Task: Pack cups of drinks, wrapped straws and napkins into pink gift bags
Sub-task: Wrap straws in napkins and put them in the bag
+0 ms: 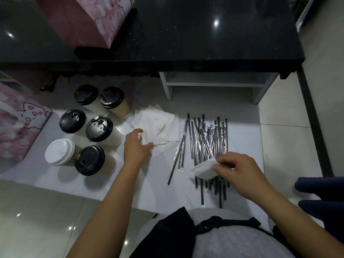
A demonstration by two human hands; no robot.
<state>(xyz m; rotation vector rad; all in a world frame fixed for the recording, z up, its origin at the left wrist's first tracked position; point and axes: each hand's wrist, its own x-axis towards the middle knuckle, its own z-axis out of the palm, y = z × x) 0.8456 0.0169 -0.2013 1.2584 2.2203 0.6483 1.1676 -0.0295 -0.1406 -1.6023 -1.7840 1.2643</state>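
Note:
Several lidded cups (98,129) stand on a white sheet at the left; one has a white lid (59,151), the others black lids. A loose pile of white napkins (158,125) lies in the middle. My left hand (136,146) rests on its near edge, fingers pinching a napkin. A heap of black wrapped straws (206,138) lies to the right. Above its near end my right hand (240,174) holds a folded white napkin (204,168). One pink gift bag (16,127) with a cat drawing stands at the far left, another pink gift bag (83,17) on the black table.
A black glossy table (204,34) spans the back, with a white shelf unit (214,82) under it. A black table leg (314,127) runs down the right side. Dark blue fabric (320,194) lies at the right edge. Tiled floor surrounds the white sheet (149,192).

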